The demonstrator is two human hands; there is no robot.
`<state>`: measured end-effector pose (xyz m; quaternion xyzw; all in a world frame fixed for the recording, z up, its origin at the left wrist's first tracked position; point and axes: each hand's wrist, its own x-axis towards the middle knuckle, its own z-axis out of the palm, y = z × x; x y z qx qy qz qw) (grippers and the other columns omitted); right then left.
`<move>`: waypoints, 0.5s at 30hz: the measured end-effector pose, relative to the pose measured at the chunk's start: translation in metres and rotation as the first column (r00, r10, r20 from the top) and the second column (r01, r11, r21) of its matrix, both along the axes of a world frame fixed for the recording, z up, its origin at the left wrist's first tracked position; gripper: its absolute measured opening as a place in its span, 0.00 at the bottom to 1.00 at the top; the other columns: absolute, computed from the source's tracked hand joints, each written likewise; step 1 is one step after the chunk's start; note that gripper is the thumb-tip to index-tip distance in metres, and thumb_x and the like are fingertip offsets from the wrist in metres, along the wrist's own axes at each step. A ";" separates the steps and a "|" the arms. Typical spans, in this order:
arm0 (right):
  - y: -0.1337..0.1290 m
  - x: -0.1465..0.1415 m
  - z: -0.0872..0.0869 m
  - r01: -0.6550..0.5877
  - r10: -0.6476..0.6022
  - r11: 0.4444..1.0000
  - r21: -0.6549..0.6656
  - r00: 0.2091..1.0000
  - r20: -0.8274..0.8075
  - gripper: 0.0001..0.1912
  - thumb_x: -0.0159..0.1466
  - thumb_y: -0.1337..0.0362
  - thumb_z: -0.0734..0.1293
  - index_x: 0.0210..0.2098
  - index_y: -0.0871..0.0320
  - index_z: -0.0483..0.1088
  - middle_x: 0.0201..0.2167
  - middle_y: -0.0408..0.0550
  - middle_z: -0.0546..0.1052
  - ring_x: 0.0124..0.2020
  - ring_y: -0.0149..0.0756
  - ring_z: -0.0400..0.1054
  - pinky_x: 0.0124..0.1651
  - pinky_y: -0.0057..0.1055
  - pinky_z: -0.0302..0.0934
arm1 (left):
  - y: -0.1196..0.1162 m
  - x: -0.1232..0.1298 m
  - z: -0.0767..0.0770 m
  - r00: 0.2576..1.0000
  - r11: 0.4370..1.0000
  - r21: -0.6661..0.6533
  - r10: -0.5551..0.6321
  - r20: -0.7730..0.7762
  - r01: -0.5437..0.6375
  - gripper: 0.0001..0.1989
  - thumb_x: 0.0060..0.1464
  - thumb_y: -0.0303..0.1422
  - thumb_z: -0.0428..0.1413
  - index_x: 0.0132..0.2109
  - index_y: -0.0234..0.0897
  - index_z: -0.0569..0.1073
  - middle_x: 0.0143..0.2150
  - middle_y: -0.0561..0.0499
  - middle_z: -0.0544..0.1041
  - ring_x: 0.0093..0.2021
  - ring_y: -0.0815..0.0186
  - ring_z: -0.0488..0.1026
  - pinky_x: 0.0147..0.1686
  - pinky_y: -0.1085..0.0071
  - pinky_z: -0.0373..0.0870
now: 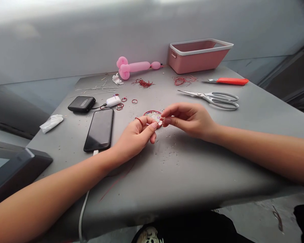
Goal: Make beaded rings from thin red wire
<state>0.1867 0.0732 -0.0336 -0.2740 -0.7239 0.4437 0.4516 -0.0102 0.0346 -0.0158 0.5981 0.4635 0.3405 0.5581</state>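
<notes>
My left hand (133, 137) pinches a thin red cord (115, 184) between thumb and index finger. Part of this cord loops over a finger, and its tail trails down toward the table's front edge. Fingertips of my right hand (196, 122) are closed just beside the left thumb, on the cord's end or something tiny there; which of these I cannot make out. Behind both hands lies a small round red-rimmed dish (152, 114) of pale, clear beads, partly hidden by the fingers.
Left of my hands are a phone (100, 130) with a white cable, a power bank (81, 104), a white case (113, 101) and red rings (134, 101). Scissors (212, 98), a red cutter (231, 81), cord scraps (143, 83), a pink balloon (139, 66) and a pink bin (197, 60) lie beyond.
</notes>
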 end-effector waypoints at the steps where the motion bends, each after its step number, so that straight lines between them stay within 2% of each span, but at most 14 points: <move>1: 0.001 0.000 0.000 0.001 -0.002 1.000 -0.025 1.000 -0.012 0.04 0.60 0.66 0.70 0.36 0.57 0.74 0.30 0.43 0.79 0.32 0.31 0.75 0.39 0.32 0.72 | 0.000 0.000 0.000 1.000 1.000 -0.012 0.008 0.007 -0.008 0.07 0.61 0.36 0.53 0.37 0.37 0.67 0.20 0.59 0.66 0.18 0.78 0.52 0.19 0.78 0.50; 6: 0.001 -0.001 0.000 -0.022 0.019 0.996 -0.085 0.999 -0.043 0.03 0.59 0.68 0.71 0.34 0.58 0.74 0.28 0.42 0.78 0.32 0.30 0.75 0.39 0.29 0.73 | 0.001 -0.001 0.000 0.999 0.999 -0.032 0.030 0.025 -0.029 0.08 0.60 0.37 0.55 0.38 0.37 0.68 0.20 0.60 0.66 0.18 0.78 0.53 0.18 0.79 0.49; 15: 0.001 -0.001 0.001 -0.070 0.061 0.992 -0.106 0.994 -0.087 0.04 0.59 0.69 0.72 0.35 0.58 0.75 0.29 0.42 0.79 0.32 0.29 0.75 0.39 0.28 0.73 | 0.001 -0.002 -0.004 0.998 0.999 0.026 -0.025 0.060 0.023 0.07 0.61 0.36 0.55 0.38 0.37 0.69 0.20 0.60 0.66 0.18 0.79 0.54 0.20 0.79 0.51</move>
